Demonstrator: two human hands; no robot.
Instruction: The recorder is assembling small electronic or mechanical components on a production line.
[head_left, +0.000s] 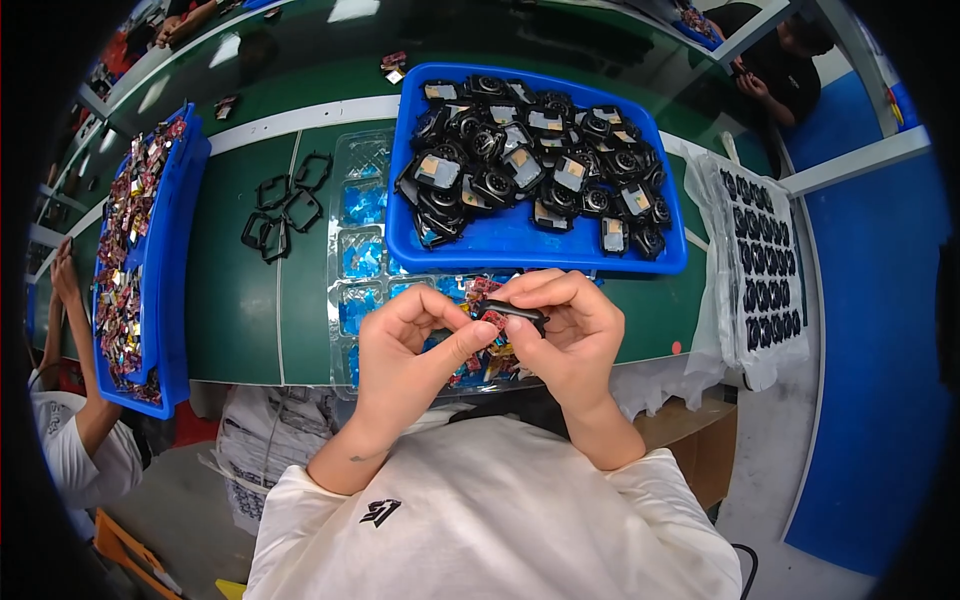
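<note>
My left hand [412,345] and my right hand [572,335] meet over the near edge of the green bench. Between the fingers of my right hand is a small black plastic housing [517,311], tilted and partly covered. A small red circuit board [494,319] sits against the housing, and my left thumb and forefinger close on it. Whether the board is inside the housing I cannot tell. Beneath my hands, a clear plastic blister tray [345,235] holds several red boards and blue-wrapped pieces.
A blue bin [540,240] of black housings with grey screens stands beyond my hands. Left lie loose black frames [300,208] and another blue bin [178,300] full of red boards. At right is a white tray [735,330] of black parts. Other people sit at left and far right.
</note>
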